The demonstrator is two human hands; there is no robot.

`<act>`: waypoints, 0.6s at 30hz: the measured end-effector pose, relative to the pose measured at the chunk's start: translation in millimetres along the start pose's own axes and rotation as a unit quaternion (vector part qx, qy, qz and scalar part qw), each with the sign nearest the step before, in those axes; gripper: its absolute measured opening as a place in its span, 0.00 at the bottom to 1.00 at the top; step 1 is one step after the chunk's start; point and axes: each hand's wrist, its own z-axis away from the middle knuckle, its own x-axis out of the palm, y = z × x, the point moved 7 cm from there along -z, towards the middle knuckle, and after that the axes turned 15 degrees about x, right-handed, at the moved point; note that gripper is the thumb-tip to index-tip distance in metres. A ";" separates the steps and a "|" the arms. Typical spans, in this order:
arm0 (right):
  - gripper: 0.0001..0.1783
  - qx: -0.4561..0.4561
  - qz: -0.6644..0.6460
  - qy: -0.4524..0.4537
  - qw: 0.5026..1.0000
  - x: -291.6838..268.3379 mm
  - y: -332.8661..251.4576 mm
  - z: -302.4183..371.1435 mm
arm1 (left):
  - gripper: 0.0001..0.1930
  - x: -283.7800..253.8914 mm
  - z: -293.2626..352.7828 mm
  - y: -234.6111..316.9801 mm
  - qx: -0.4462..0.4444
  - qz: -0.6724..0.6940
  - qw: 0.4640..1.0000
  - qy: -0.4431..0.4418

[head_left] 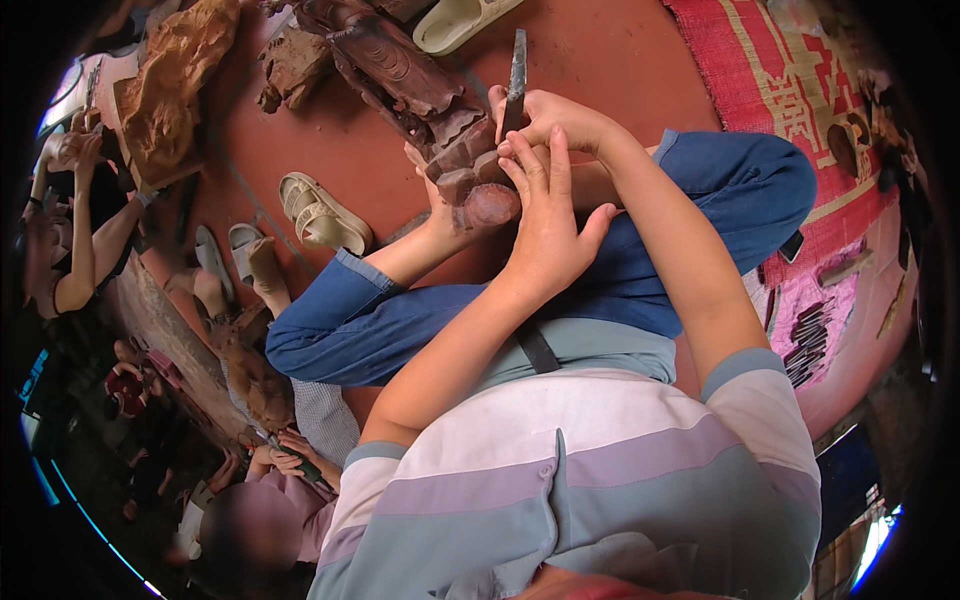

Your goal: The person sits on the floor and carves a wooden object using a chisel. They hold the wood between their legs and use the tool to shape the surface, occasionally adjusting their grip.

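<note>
A dark brown carved wooden figure [395, 65] lies in front of me, its rounded, blocky base end [490, 207] between my bare feet and close to my hands. My right hand [570, 122] is closed round a dark metal chisel [517, 75], whose flat, shiny end points away from me. Beside it, my left hand [548, 235] has its fingers stretched out and its thumb apart. Those fingertips reach the fingers of the right hand near the chisel's lower part; whether they press on the tool is hard to tell.
Rough wood carvings [180, 70] and a wood chunk [295, 68] lie at the far left. Pale sandals [322, 215] rest on the red tiles. A red patterned mat [760, 90] and a pink cloth with several tools [812, 335] lie right. Other people work at left, one holding a tool [310, 465].
</note>
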 end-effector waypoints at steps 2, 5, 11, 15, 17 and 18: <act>0.11 -0.031 -0.008 0.004 0.999 2.2 -5.4 -0.2 | 0.53 -0.1 7.5 9.8 0.005 -0.031 0.999 -0.024; 0.11 -0.035 -0.020 0.015 0.999 7.7 -12.4 6.9 | 0.55 -7.9 15.8 24.2 0.003 -0.053 0.997 -0.050; 0.11 -0.038 0.045 0.017 0.998 4.0 -13.5 -6.3 | 0.56 -10.5 10.1 14.2 0.014 -0.024 0.999 -0.026; 0.11 -0.051 -0.005 0.018 0.999 8.0 -18.4 2.9 | 0.56 -8.9 10.9 13.0 0.023 -0.003 0.999 -0.023; 0.12 -0.025 0.016 0.026 0.999 7.0 -10.9 -0.2 | 0.55 -6.0 5.9 5.3 0.027 0.035 0.999 -0.015; 0.12 -0.012 0.027 0.031 0.999 5.4 -9.0 -1.4 | 0.55 -6.9 5.9 7.2 0.029 0.021 0.999 -0.021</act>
